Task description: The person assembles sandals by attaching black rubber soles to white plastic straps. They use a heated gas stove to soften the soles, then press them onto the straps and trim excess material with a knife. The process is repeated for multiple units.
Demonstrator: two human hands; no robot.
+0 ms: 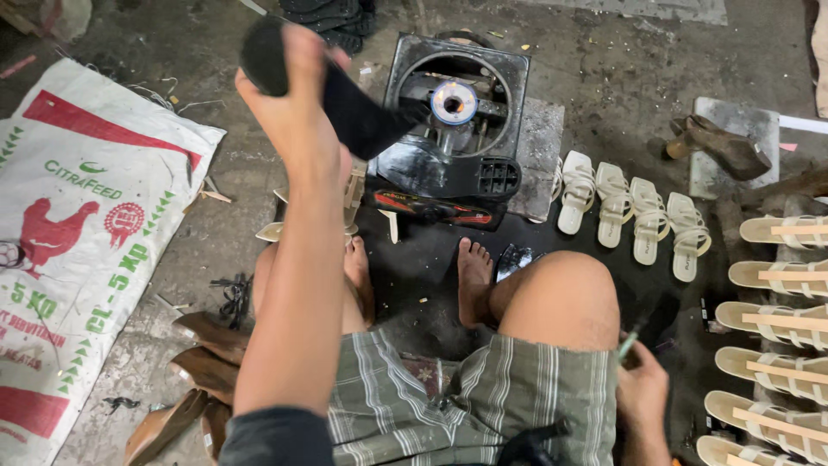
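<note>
My left hand (293, 103) is raised out in front of me, shut on a black shoe sole (345, 99) that slants down to the right toward a small black stove (453, 112). My right hand (640, 388) rests low beside my right knee, gripping a thin green-handled tool (628, 343), probably a brush. I sit on the ground with bare feet (473, 280) in front of the stove, wearing striped shorts.
A printed white feed sack (78, 250) lies on the left. Several cream strappy sandals (634, 216) line up right of the stove, with more sandals (780, 328) along the right edge. Brown heel pieces (203, 362) sit by my left thigh; a brown shoe (720, 147) lies on a slab.
</note>
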